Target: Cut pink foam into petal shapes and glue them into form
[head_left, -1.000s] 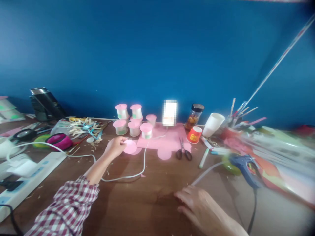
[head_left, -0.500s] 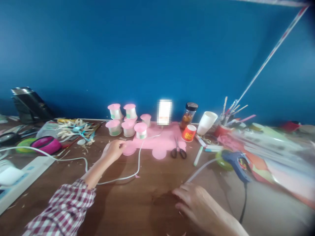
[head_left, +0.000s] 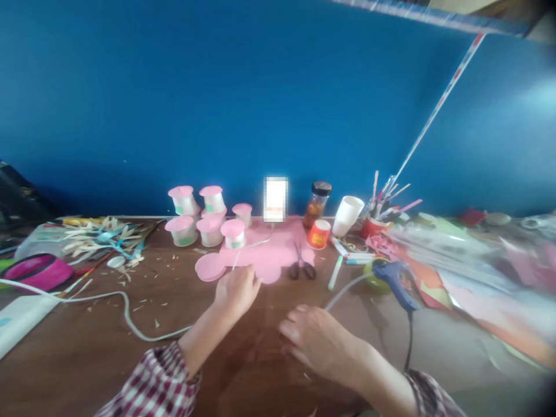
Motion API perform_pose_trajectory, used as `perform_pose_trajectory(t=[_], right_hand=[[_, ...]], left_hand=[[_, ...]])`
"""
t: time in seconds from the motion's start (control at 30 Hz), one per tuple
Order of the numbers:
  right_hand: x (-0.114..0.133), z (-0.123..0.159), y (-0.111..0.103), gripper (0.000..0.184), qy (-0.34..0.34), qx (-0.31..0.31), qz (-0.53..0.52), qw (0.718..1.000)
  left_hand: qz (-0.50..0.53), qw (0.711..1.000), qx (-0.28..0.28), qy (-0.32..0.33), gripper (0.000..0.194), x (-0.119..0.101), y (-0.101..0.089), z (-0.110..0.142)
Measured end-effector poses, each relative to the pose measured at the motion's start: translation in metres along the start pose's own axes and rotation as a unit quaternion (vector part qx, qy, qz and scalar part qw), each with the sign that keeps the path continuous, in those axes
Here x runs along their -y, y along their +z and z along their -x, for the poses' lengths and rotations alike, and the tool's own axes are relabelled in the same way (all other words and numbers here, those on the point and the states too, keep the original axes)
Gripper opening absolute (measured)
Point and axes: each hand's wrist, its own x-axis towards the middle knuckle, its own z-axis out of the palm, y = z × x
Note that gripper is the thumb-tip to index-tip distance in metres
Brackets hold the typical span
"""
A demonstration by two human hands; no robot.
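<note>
My left hand (head_left: 237, 293) reaches over the table to the near edge of the pink paper. Its bent fingers are at a pink paper circle (head_left: 268, 273); the fingertips are hidden, so I cannot tell if they grip it. Left of that hand lie overlapping pink circles (head_left: 209, 267). My right hand (head_left: 316, 339) is low over the table at front centre, slightly blurred, fingers loosely bent and apart, with nothing visible in them. Behind the left hand spreads the pink paper sheet (head_left: 284, 237). Scissors (head_left: 301, 263) with dark handles rest on its right part.
White cups with pink discs (head_left: 181, 231) stand stacked at the back left. A red paper cup (head_left: 319, 234), a white cup (head_left: 348, 214) and a dark-lidded jar (head_left: 318, 202) stand right of the paper. A blue glue gun (head_left: 396, 284) lies right; a white cable (head_left: 125, 307) crosses the left.
My left hand has moved right, from the left pink circle to the circle nearer the middle. My right hand has shifted slightly left and its fingers have curled more. The camera view has turned right.
</note>
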Motion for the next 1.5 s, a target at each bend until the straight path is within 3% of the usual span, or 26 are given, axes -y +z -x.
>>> perform_pose_trajectory(t=[0.1,0.23,0.4,0.47,0.53,0.7,0.77,0.87,1.07,1.23,1.4,1.43,1.5], right_hand=[[0.001,-0.002,0.003,0.011,-0.017,0.0,0.006,1.0],[-0.002,0.002,0.001,0.013,-0.011,0.002,0.001,1.0],[-0.026,0.015,-0.013,0.02,0.009,0.009,-0.032,0.999],[-0.048,0.019,-0.024,0.023,0.049,0.001,-0.028,0.998],[-0.079,0.021,-0.039,0.025,0.139,-0.005,-0.007,0.99],[-0.166,0.011,-0.071,0.023,0.325,0.019,0.049,0.944],[-0.191,0.002,-0.071,0.02,0.364,0.04,0.052,0.929],[-0.21,-0.015,-0.058,0.024,0.408,0.076,0.041,0.909],[-0.213,-0.041,-0.03,0.03,0.465,0.1,0.027,0.879],[-0.205,-0.032,-0.048,0.03,0.457,0.055,0.028,0.887],[-0.162,0.002,-0.059,0.024,0.384,-0.017,0.0,0.923],[-0.149,0.007,-0.056,0.024,0.354,-0.042,-0.021,0.934],[-0.121,0.014,-0.044,0.023,0.232,-0.135,-0.145,0.952]], left_hand=[[-0.021,0.999,-0.004,-0.036,0.027,-0.008,0.009,-0.011],[0.012,0.999,0.006,-0.047,0.029,-0.003,0.016,-0.018],[0.103,0.994,0.016,-0.043,0.013,0.007,0.023,-0.019],[0.117,0.991,0.02,-0.054,0.011,0.008,0.025,-0.019],[0.116,0.991,0.021,-0.07,0.015,0.007,0.025,-0.019],[0.097,0.992,0.021,-0.079,0.036,0.003,0.024,-0.017],[0.091,0.993,0.013,-0.076,0.04,0.001,0.024,-0.016],[0.091,0.993,0.002,-0.079,0.042,0.0,0.024,-0.014],[0.103,0.992,0.005,-0.077,0.046,0.0,0.024,-0.014],[0.102,0.993,-0.005,-0.063,0.039,0.003,0.024,-0.014],[0.141,0.989,-0.028,-0.034,0.038,0.004,0.023,-0.013],[0.157,0.987,-0.027,-0.025,0.039,0.005,0.021,-0.012],[0.199,0.98,-0.011,0.001,0.042,0.007,0.018,-0.007]])
